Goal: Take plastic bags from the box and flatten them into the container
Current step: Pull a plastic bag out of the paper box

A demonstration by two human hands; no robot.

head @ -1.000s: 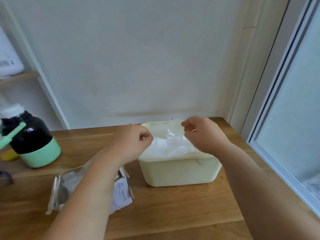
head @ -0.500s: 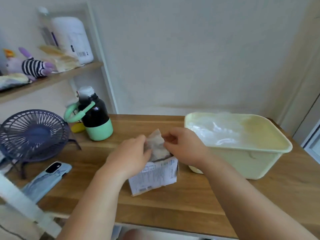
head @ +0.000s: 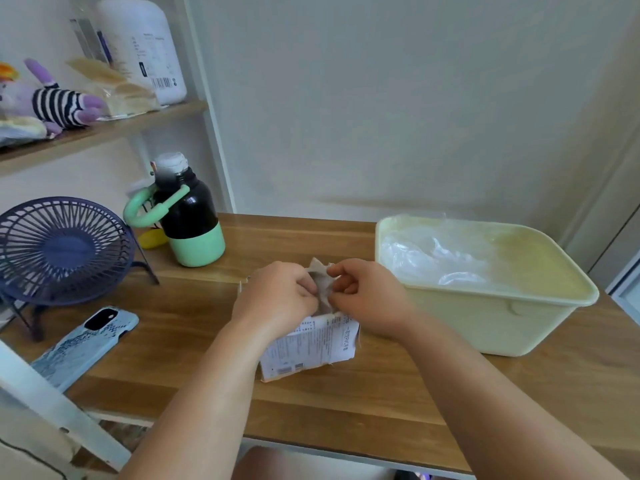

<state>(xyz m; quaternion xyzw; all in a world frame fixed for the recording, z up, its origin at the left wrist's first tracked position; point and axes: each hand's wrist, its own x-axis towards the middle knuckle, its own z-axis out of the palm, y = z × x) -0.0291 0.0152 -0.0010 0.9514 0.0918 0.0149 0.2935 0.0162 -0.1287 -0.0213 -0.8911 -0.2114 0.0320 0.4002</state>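
Observation:
A small printed cardboard box (head: 308, 348) stands open on the wooden table (head: 346, 403) in the middle. A greyish, translucent plastic bag (head: 320, 280) sticks up out of its top. My left hand (head: 277, 296) and my right hand (head: 367, 292) meet over the box, and both pinch the bag between thumb and fingers. To the right sits a pale yellow plastic container (head: 491, 327) with clear flattened bags (head: 436, 258) lying inside, mostly on its left side.
A black and mint bottle (head: 188, 216) with a loop handle stands at the back left. A dark blue desk fan (head: 59, 247) and a phone in a light blue case (head: 83, 344) lie further left. A shelf (head: 104, 129) with toys hangs above.
Both hands left the container and came to the box, and the view swung left. In the last half second they have drawn the bag a little higher out of the box.

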